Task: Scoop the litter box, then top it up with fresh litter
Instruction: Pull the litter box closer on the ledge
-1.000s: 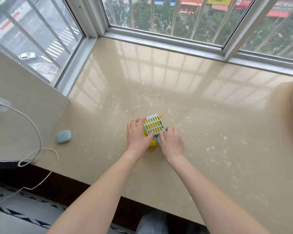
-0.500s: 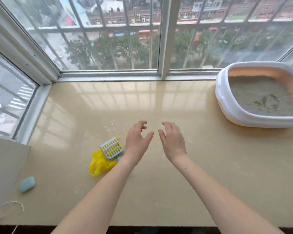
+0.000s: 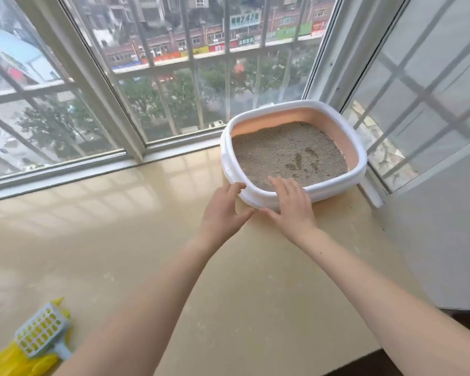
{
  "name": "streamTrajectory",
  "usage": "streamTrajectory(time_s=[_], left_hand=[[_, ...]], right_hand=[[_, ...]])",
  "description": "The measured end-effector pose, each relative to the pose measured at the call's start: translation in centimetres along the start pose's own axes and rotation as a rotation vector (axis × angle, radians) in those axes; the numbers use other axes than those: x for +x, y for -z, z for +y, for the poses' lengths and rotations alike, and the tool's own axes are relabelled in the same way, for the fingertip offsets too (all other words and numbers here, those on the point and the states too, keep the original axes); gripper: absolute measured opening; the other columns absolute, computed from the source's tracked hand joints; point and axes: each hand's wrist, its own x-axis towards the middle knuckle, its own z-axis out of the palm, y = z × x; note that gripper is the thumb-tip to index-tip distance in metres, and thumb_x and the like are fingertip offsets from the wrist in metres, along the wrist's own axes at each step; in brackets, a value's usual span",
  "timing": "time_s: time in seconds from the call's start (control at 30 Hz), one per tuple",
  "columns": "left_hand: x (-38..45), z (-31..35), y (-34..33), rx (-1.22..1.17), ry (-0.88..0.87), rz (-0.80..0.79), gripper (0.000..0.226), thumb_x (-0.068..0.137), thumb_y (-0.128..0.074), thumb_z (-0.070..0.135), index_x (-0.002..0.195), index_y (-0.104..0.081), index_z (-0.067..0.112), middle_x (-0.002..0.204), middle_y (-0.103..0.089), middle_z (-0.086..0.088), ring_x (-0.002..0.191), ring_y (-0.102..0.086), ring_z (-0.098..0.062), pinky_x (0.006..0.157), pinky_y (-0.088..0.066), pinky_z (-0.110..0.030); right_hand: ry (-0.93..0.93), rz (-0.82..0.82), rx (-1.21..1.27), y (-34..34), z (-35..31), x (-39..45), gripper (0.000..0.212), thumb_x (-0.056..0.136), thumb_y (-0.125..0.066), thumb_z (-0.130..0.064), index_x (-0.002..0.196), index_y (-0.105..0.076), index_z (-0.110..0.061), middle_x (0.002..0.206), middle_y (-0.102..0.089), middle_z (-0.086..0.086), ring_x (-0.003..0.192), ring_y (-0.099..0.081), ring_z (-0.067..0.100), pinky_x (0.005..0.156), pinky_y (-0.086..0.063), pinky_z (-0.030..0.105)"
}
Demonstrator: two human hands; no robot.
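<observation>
- Sat at the far right corner of the beige sill (image 3: pixel 120 240), hard by the window frames: the litter box (image 3: pixel 358 169), white rim outside, peach walls within.
- Held grey litter (image 3: pixel 282 153), dented with a few dark marks near the middle (nature of the marks not clear).
- Reached its near-left corner: left hand (image 3: pixel 223 213), fingers together along the outer rim, thumb spread toward the other hand.
- Lay over the near rim: right hand (image 3: pixel 292 204), fingers straight and slightly apart, tips above the litter, thumb spread low in front of the wall.
- Stretched forward, both forearms bare.
- Left broad bare sill on the near and left sides of the box; closed in behind and to the right by barred windows (image 3: pixel 174 77).
- Lay well apart at the near left: blue slotted scoop (image 3: pixel 42 332), atop a crumpled yellow bag (image 3: pixel 17 362).
</observation>
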Motion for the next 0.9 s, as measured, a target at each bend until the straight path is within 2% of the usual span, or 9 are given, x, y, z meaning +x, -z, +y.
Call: streamTrajectory(time_s=[0.07, 0.17, 0.3, 0.37, 0.43, 0.57, 0.67, 0.8, 0.9], left_hand=[[3.4, 0.5, -2.6, 0.116, -0.096, -0.047, 0.063, 0.077, -0.072, 0.041, 0.129, -0.051, 0.015, 0.12, -0.054, -0.002, 0.113, -0.048, -0.019, 0.087, -0.038, -0.027], [8.0, 0.2, -6.1, 0.332, -0.178, -0.162, 0.076, 0.072, -0.07, 0.056, 0.132, -0.049, 0.016, 0.121, -0.052, -0.004, 0.117, -0.047, -0.023, 0.092, -0.036, -0.031], [11.9, -0.1, -9.0, 0.641, -0.248, -0.401, 0.071, 0.073, -0.064, 0.065, 0.123, -0.053, 0.016, 0.116, -0.055, -0.006, 0.113, -0.049, -0.025, 0.091, -0.035, -0.032], [12.9, -0.3, -9.6, 0.797, -0.241, -0.509, 0.056, 0.075, -0.063, 0.062, 0.11, -0.058, 0.018, 0.109, -0.061, -0.003, 0.107, -0.055, -0.024, 0.084, -0.036, -0.031], [13.7, -0.9, -10.2, 0.87, -0.215, -0.566, 0.049, 0.074, -0.063, 0.063, 0.098, -0.062, 0.02, 0.096, -0.066, 0.0, 0.096, -0.061, -0.023, 0.076, -0.039, -0.03], [14.5, -1.7, -10.8, 0.916, -0.207, -0.551, 0.051, 0.07, -0.063, 0.07, 0.078, -0.061, 0.019, 0.073, -0.058, 0.001, 0.071, -0.054, -0.024, 0.06, -0.036, -0.027], [14.4, -1.9, -11.1, 0.929, -0.219, -0.52, 0.052, 0.068, -0.064, 0.069, 0.079, -0.065, 0.019, 0.067, -0.055, 0.001, 0.069, -0.053, -0.024, 0.059, -0.034, -0.027], [14.1, -2.0, -11.1, 0.907, -0.224, -0.496, 0.049, 0.066, -0.065, 0.069, 0.068, -0.055, 0.021, 0.056, -0.043, 0.004, 0.065, -0.049, -0.023, 0.058, -0.034, -0.027], [13.5, -2.3, -11.0, 0.886, -0.225, -0.477, 0.051, 0.065, -0.066, 0.069, 0.071, -0.061, 0.019, 0.055, -0.043, 0.004, 0.064, -0.049, -0.023, 0.057, -0.034, -0.026]], right_hand=[[-0.017, -0.118, -0.085, -0.2, 2.9, 2.1, 0.079, 0.086, -0.06, -0.049, 0.15, -0.016, -0.033, 0.155, -0.023, -0.005, 0.145, -0.013, 0.024, 0.117, -0.013, 0.046], [0.022, -0.23, -0.17, -1.5, 5.9, 5.4, 0.087, 0.081, -0.061, -0.058, 0.149, -0.012, -0.037, 0.155, -0.024, -0.005, 0.145, -0.011, 0.027, 0.116, -0.011, 0.051], [0.104, -0.384, -0.209, -4.2, 8.1, 8.3, 0.079, 0.078, -0.063, -0.06, 0.143, -0.034, -0.026, 0.145, -0.041, 0.002, 0.142, -0.022, 0.026, 0.117, -0.005, 0.049], [0.141, -0.431, -0.25, -5.1, 8.7, 9.1, 0.061, 0.08, -0.059, -0.062, 0.124, -0.052, -0.021, 0.127, -0.056, 0.005, 0.13, -0.04, 0.024, 0.115, -0.008, 0.048], [0.158, -0.447, -0.239, -5.6, 9.3, 9.4, 0.047, 0.082, -0.056, -0.063, 0.107, -0.057, -0.022, 0.111, -0.064, 0.003, 0.115, -0.052, 0.022, 0.11, -0.016, 0.047], [0.208, -0.354, -0.251, -6.3, 9.9, 9.5, 0.044, 0.081, -0.056, -0.065, 0.1, -0.059, -0.026, 0.104, -0.067, 0.001, 0.109, -0.055, 0.021, 0.108, -0.019, 0.044], [0.168, -0.35, -0.24, -6.6, 9.7, 9.6, 0.038, 0.077, -0.061, -0.064, 0.092, -0.06, -0.03, 0.101, -0.067, -0.003, 0.109, -0.055, 0.019, 0.109, -0.015, 0.043], [0.135, -0.353, -0.225, -6.6, 9.4, 9.6, 0.036, 0.075, -0.064, -0.062, 0.079, -0.054, -0.028, 0.082, -0.056, -0.008, 0.101, -0.058, 0.018, 0.106, -0.017, 0.045], [0.121, -0.363, -0.212, -6.7, 8.8, 9.3, 0.038, 0.075, -0.065, -0.06, 0.071, -0.05, -0.025, 0.076, -0.053, -0.009, 0.099, -0.059, 0.018, 0.108, -0.016, 0.047]])
